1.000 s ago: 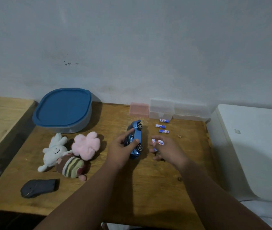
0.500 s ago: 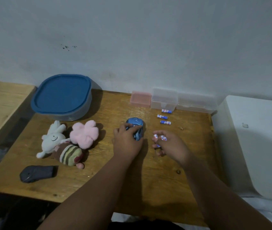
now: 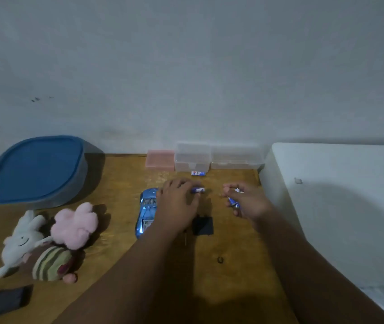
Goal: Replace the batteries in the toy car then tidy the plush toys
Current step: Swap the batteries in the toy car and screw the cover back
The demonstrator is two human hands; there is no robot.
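Your left hand (image 3: 177, 204) is half-covering the toy car (image 3: 146, 212), fingers (image 3: 184, 184) pinching a battery (image 3: 198, 190), while your right hand (image 3: 249, 203) is gripping blurred batteries (image 3: 233, 202).

A glossy metallic-blue toy car (image 3: 146, 211) sits on a honey-brown wooden table (image 3: 116, 178). Blue-and-white cylindrical batteries (image 3: 198, 190). A fluffy pale pink plush toy (image 3: 74, 225), a white plush toy (image 3: 20, 244) with a dark stitched smile, and a brown plush toy with pale green stripes (image 3: 50, 263). A deep blue plastic lid (image 3: 36, 167) on a grey tub (image 3: 69, 197). A small translucent pink box (image 3: 160, 159).

A home: plush toys (image 3: 45, 239) on a wooden table (image 3: 116, 183).
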